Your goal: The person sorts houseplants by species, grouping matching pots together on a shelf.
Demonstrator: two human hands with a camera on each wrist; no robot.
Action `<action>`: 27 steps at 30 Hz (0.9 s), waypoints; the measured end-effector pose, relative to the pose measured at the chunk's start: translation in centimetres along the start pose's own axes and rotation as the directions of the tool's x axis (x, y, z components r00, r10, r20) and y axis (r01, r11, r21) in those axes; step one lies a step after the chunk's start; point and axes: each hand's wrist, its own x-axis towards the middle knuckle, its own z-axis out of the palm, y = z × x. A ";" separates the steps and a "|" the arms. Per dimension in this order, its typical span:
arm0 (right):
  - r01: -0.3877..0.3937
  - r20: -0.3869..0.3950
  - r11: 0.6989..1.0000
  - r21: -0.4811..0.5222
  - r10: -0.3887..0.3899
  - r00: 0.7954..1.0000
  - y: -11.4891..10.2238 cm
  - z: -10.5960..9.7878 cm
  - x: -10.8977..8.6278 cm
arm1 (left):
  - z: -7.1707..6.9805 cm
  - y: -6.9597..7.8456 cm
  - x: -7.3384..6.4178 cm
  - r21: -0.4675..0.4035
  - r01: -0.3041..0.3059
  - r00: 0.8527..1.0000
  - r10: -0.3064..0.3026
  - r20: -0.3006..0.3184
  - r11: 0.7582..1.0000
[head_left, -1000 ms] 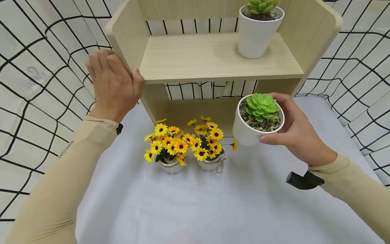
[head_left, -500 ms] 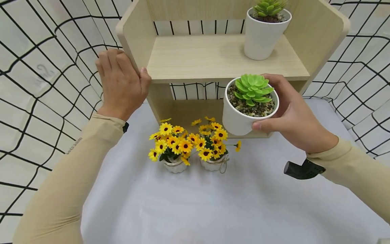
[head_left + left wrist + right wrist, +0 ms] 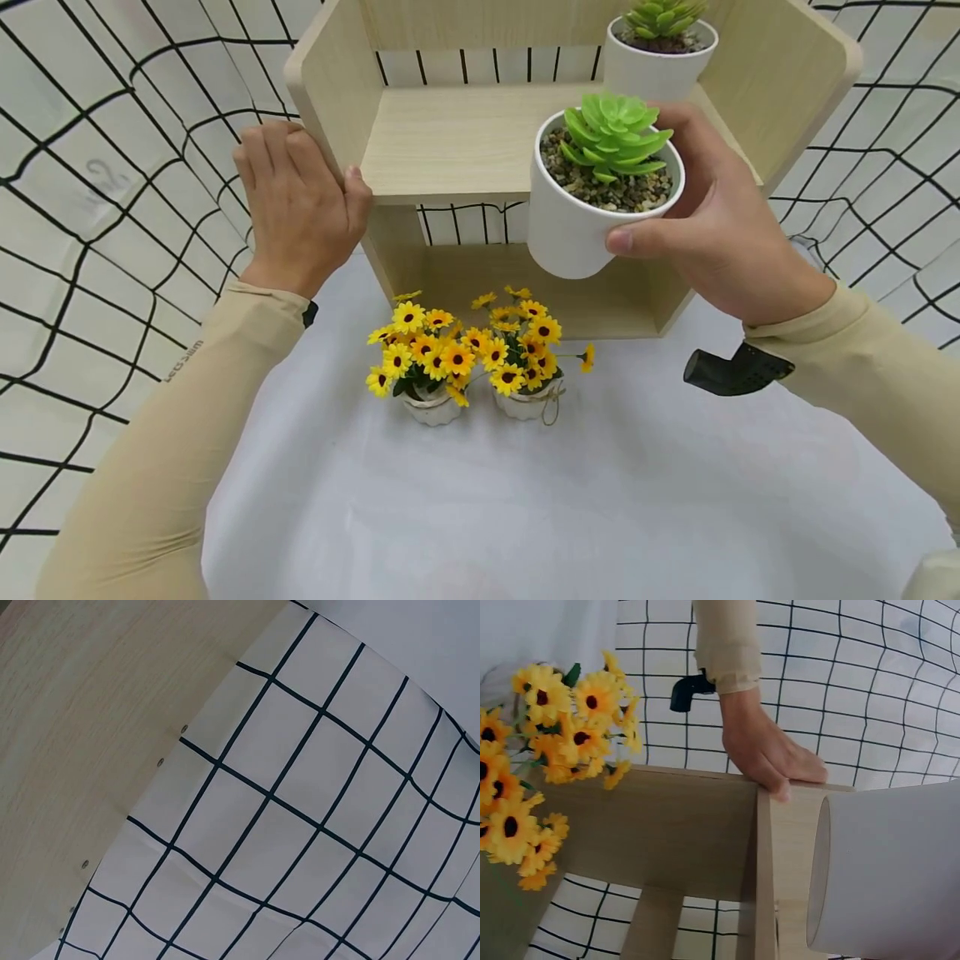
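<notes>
In the head view we see the left hand (image 3: 296,196) gripping the left side edge of the wooden shelf (image 3: 442,133), while the right hand (image 3: 720,217) curls round the succulent pot (image 3: 573,229), raised before the upper board's front edge. A second succulent (image 3: 656,71) stands toward that board's right rear corner; two flower pots (image 3: 431,408) stand before the shelf's lower front edge. The left wrist view shows us a wooden panel beside black wire mesh (image 3: 270,796). From the right wrist, we see the white pot filling the right edge.
</notes>
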 end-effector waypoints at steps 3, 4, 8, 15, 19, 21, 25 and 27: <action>0.018 -0.015 0.999 0.027 -0.017 1.000 -0.1 0.4 0.8 | 0.0 0.0 -0.1 -0.013 0.003 1.000 -0.003 -0.018 1.000; 0.023 -0.020 0.999 0.029 -0.022 1.000 -0.1 0.5 1.1 | 0.1 0.0 -0.1 -0.018 0.003 1.000 -0.003 -0.020 1.000; 0.042 -0.040 0.999 0.023 -0.041 0.998 0.0 1.0 2.1 | 0.1 0.0 -0.1 -0.024 0.005 1.000 -0.005 -0.019 1.000; 0.072 -0.058 0.996 0.055 -0.069 0.996 0.3 1.6 4.1 | 0.1 0.0 -0.1 -0.020 0.009 1.000 -0.009 -0.016 1.000; 0.064 -0.065 0.997 0.049 -0.061 0.996 0.6 1.8 5.0 | 0.1 0.0 -0.1 -0.016 0.008 1.000 -0.009 -0.010 1.000; 0.061 -0.071 0.998 0.024 -0.060 0.996 0.7 1.9 5.3 | 0.1 0.0 -0.1 -0.015 0.008 1.000 -0.008 -0.013 1.000; 0.057 -0.084 0.998 -0.011 -0.058 0.995 0.9 2.0 5.9 | 0.2 0.0 -0.1 -0.019 0.005 1.000 -0.006 -0.021 1.000; 0.051 -0.091 0.998 -0.032 -0.054 0.994 1.0 2.0 6.2 | 0.2 0.0 -0.1 -0.022 0.005 1.000 -0.006 -0.023 1.000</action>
